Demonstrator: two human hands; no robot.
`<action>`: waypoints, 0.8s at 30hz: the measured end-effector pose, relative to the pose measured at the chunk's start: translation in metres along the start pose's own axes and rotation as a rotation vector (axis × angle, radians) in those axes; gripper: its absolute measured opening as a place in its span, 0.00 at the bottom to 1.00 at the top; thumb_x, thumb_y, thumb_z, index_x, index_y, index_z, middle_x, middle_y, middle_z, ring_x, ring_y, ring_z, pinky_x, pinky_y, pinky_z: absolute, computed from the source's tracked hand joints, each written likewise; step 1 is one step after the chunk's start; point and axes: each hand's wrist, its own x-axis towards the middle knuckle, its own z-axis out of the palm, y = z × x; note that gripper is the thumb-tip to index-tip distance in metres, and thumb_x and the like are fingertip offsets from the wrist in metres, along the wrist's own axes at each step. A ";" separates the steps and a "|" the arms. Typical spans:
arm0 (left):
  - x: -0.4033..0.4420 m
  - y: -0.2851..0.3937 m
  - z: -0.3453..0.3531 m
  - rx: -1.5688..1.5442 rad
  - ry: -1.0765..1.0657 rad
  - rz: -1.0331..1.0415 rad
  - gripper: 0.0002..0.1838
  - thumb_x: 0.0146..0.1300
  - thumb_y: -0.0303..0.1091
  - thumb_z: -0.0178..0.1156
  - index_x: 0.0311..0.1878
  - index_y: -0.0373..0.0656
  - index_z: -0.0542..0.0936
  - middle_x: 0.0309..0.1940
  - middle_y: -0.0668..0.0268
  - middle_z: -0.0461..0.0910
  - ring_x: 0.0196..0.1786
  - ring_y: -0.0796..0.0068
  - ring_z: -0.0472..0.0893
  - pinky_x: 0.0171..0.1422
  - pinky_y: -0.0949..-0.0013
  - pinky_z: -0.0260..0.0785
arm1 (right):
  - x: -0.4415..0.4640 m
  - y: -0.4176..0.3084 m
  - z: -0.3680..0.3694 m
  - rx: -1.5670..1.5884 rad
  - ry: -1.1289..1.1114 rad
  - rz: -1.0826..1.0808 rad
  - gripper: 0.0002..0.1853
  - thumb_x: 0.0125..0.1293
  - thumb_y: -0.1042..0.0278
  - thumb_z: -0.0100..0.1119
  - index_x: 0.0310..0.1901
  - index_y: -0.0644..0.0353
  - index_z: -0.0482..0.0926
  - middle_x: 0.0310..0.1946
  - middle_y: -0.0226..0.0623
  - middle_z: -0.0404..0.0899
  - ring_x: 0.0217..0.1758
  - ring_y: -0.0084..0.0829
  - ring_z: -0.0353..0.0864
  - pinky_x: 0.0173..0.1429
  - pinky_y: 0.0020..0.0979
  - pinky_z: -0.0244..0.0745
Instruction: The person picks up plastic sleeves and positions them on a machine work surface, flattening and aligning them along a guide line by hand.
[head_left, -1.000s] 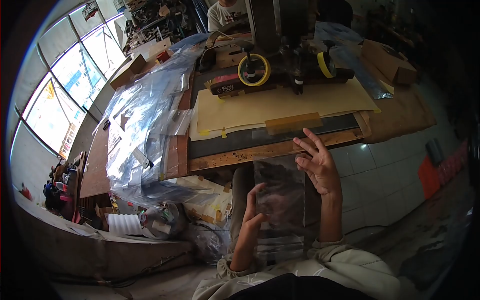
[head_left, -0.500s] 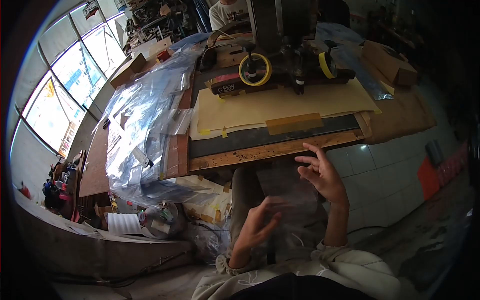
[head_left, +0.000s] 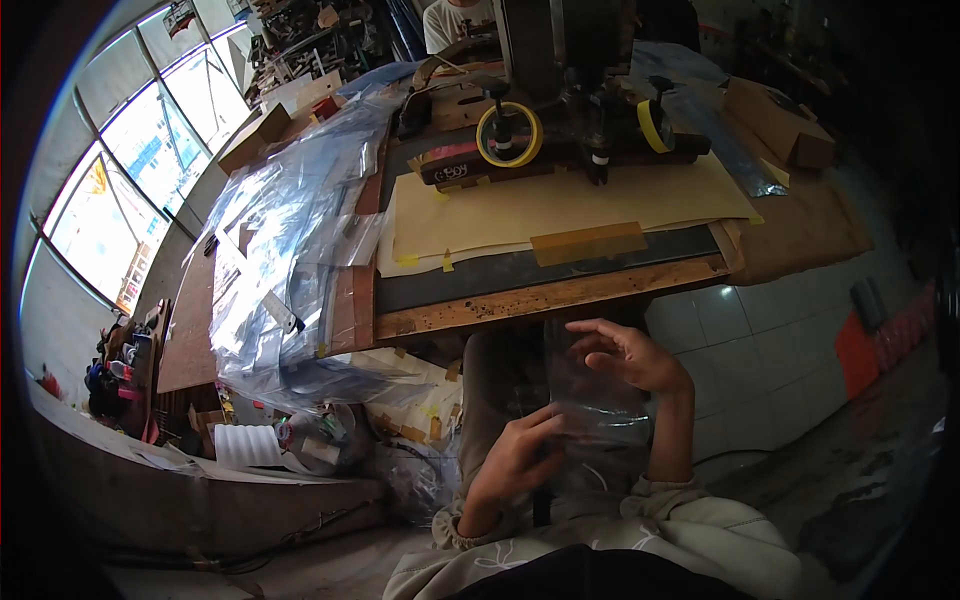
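Observation:
A clear plastic sheet (head_left: 610, 422) spans the space above my lap, its lower edge catching the light. My left hand (head_left: 515, 455) pinches the sheet's left side between bent fingers and thumb. Farther up, my right hand (head_left: 640, 362) lies along the sheet's upper right part, fingers stretched to the left and the thumb apart; whether it touches the plastic I cannot tell. Beyond both hands, cream-coloured sheets (head_left: 490, 215) lie on a dark pad (head_left: 480, 285) under the press. A strip of amber tape (head_left: 588, 243) sits along their front edge.
A press bar (head_left: 560, 163) with yellow tape rolls (head_left: 540, 135) on its knobs stands over the sheets. Clear plastic sheets (head_left: 285, 240) pile up on the left, with a utility knife (head_left: 283, 312) on them. The wooden table edge (head_left: 560, 300) lies ahead. A cardboard box (head_left: 775, 122) sits right.
My right hand has lowered slightly and moved left. My left hand has risen a little and closed on the plastic sheet, which now shows more clearly between the hands.

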 end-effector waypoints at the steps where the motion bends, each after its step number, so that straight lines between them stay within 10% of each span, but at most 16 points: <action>1: 0.000 0.000 0.000 -0.022 -0.003 0.009 0.19 0.48 0.16 0.54 0.47 0.35 0.78 0.45 0.55 0.78 0.49 0.53 0.82 0.51 0.65 0.75 | 0.000 0.000 -0.001 0.010 -0.029 0.001 0.33 0.63 0.53 0.68 0.66 0.58 0.69 0.47 0.36 0.81 0.51 0.23 0.78 0.56 0.28 0.70; 11: 0.001 -0.003 0.001 -0.067 0.109 -0.104 0.12 0.61 0.29 0.61 0.45 0.34 0.80 0.42 0.56 0.82 0.46 0.63 0.84 0.52 0.67 0.73 | -0.007 -0.026 0.013 -0.139 0.502 -0.210 0.18 0.58 0.79 0.67 0.51 0.59 0.82 0.38 0.32 0.84 0.43 0.20 0.82 0.49 0.24 0.76; 24: 0.003 -0.006 0.004 -0.055 0.196 -0.205 0.15 0.68 0.25 0.56 0.56 0.34 0.77 0.55 0.57 0.81 0.57 0.66 0.82 0.59 0.66 0.73 | -0.003 -0.035 0.024 -0.603 0.680 -0.380 0.17 0.61 0.70 0.66 0.52 0.59 0.81 0.45 0.37 0.81 0.50 0.34 0.80 0.55 0.32 0.74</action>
